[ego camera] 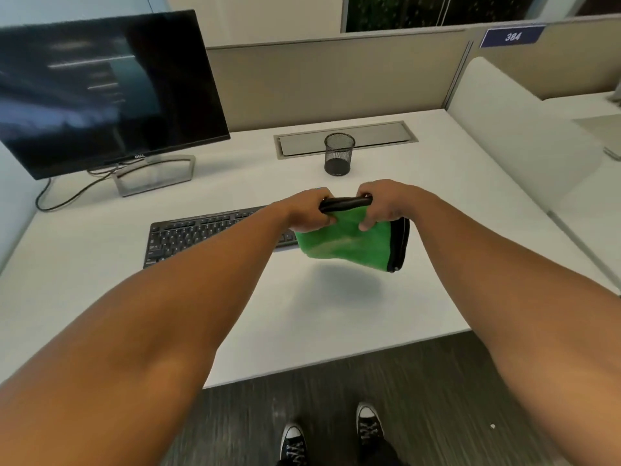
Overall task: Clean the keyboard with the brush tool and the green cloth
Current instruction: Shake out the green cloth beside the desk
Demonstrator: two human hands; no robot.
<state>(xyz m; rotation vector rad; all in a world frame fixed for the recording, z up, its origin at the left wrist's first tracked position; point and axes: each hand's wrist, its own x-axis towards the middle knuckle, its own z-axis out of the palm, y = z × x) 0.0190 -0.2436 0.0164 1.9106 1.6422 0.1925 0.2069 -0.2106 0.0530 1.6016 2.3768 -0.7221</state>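
A green cloth [349,242] with a black hem hangs in the air above the white desk, folded over. My left hand [304,210] grips its upper edge on the left and my right hand [383,205] grips the same edge on the right. The black keyboard [201,235] lies flat on the desk to the left of the cloth; its right end is hidden behind my left forearm and the cloth. A small blue thing shows just behind my left hand, too hidden to identify. No brush tool can be made out.
A Dell monitor [100,89] stands at the back left with a cable trailing on the desk [302,307]. A black mesh pen cup [338,154] sits behind my hands, before a metal cable hatch [376,134]. Partition walls enclose the back and right. My shoes show on the floor below.
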